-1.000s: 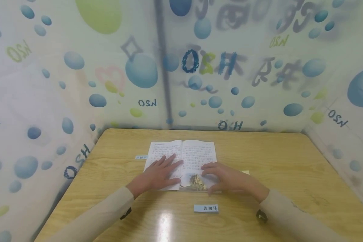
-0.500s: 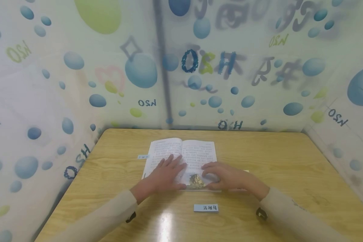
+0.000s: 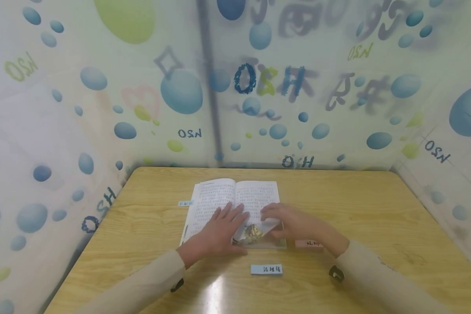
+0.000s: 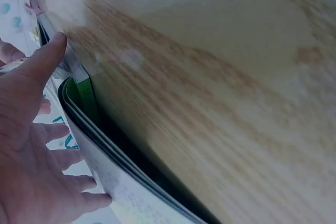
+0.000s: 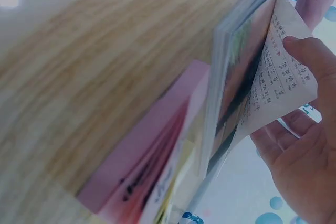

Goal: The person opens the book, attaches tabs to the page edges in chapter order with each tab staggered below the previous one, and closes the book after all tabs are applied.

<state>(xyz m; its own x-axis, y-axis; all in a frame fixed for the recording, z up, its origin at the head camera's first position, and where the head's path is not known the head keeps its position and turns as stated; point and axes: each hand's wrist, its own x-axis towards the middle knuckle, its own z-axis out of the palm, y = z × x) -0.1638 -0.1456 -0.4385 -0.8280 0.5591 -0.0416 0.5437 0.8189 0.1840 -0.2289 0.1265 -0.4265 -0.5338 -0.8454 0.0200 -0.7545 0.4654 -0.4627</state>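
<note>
An open book (image 3: 216, 189) with printed pages and a picture at the lower right lies on the wooden table. Across its lower middle, near the fold, rests my left hand (image 3: 220, 231), fingers spread and pressing on the paper. My right hand (image 3: 298, 223) pinches the lower right corner of a page (image 5: 278, 77). In the right wrist view that page is bent up, the thumb on its printed side and the fingers behind it. Beneath it another page with a coloured picture (image 5: 244, 61) shows. The left wrist view has the left palm (image 4: 26, 166) beside the book's curved lower edge.
A light blue labelled block (image 3: 266, 270) lies in front of the book. To the right, partly behind the right hand, sits a pink labelled piece (image 3: 308, 244). Another light blue label (image 3: 185, 203) sticks out at the book's left. Patterned curtains (image 3: 318, 113) surround the table (image 3: 357, 205).
My left hand has slid right across the book towards the fold. The right hand has taken hold of the page corner and raised it. The left page now bulges near the fold.
</note>
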